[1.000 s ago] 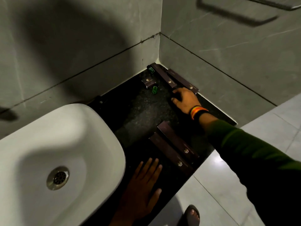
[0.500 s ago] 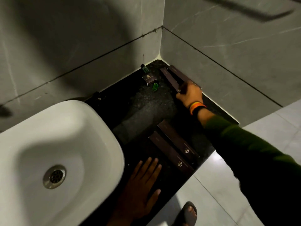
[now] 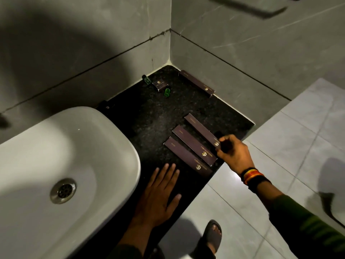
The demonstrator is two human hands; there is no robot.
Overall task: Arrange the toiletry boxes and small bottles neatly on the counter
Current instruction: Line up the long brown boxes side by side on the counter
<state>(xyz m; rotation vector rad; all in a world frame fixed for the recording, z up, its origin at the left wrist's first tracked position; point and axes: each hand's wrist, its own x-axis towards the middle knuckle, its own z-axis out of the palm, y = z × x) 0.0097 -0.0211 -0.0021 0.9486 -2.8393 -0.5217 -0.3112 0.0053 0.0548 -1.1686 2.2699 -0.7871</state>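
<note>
From the head view, three long toiletry boxes lie side by side near the counter's (image 3: pixel 149 116) front edge, all slanted the same way; the nearest box (image 3: pixel 186 157) and the middle box (image 3: pixel 193 144) touch or nearly touch along their lengths, and the third box (image 3: pixel 202 130) lies just beside them, a thin gap showing. The right hand (image 3: pixel 234 153) is pinched on the near end of that third box, at the counter's front edge, so this row looks almost set; I judge the box is just being placed or nudged into line. The left hand (image 3: pixel 158 195) lies flat on the counter beside the sink (image 3: pixel 65 146), fingers spread, gripping nothing.

What is left sits at the back: a fourth long box (image 3: pixel 197 84) lies along the right-hand wall edge near the back corner, well apart from the row; a small box (image 3: pixel 160 85) lies askew near the back edge, with one green bottle (image 3: pixel 146 79) tipped beside it toward the wall and another green bottle (image 3: pixel 167 92) lying just in front; these look unsorted, so perhaps half the work is done.

The counter is dark speckled stone, dimly lit and heavily shadowed; grey tiled walls meet at its back corner; pale floor tiles and a sandalled foot (image 3: pixel 212 234) show below.
</note>
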